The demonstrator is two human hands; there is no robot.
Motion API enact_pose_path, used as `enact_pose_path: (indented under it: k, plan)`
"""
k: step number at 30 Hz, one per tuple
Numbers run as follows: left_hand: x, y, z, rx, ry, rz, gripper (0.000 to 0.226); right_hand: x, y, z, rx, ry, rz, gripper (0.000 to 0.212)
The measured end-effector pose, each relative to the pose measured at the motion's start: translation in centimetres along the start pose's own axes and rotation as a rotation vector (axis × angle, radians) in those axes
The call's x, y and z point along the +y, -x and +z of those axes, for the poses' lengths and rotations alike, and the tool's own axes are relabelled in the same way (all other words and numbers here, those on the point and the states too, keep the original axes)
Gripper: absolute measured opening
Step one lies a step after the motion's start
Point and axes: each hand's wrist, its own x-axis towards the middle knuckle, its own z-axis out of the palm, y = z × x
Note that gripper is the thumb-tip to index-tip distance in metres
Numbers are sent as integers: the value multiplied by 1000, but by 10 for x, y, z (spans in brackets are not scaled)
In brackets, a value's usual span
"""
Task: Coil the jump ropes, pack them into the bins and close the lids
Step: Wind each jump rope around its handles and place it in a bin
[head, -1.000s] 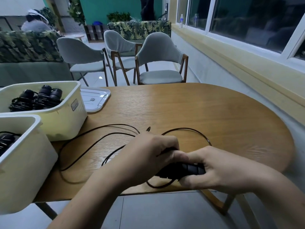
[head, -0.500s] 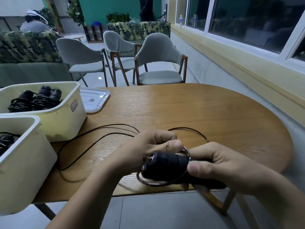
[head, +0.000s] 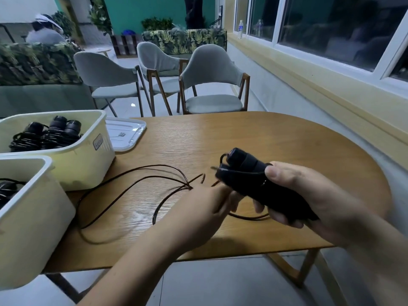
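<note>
Grips both black handles (head: 245, 173) in the right hand (head: 309, 195), fingers curled round them, thumb on top. Holds them higher than half a second ago, ends tipped up and to the left, above the counter (head: 242, 138). Back then held them low by the near edge, with the left thumb on them and a loop wound round them.

Keeps the left hand (head: 198, 208) off the handles now, just below them, fingers curled on the black cord (head: 132, 180). Leaves the rest of the cord in loose loops on the counter, to the left of the hands, reaching close to the far bin (head: 88, 164). No more of the cord curve seen earlier on the counter behind the hands.

Hard to make out the cord right by the handles: all blur there. Cannot tell where it joins them, or how many turns sit on them. Hides part of the cord under both hands.

Cuts off the near bin (head: 33, 217) at the left edge, with only a bit of something dark inside. Shows coiled ropes (head: 46, 135) in the far bin. Hides half of the lid (head: 130, 133) behind that bin.
</note>
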Motion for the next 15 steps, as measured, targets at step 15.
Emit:
enact_pose_path:
  k: [15]
  plan:
    - [-1, 6, -9, 95, -45, 73, 31, 7, -8, -6, 376, 342, 12, 50]
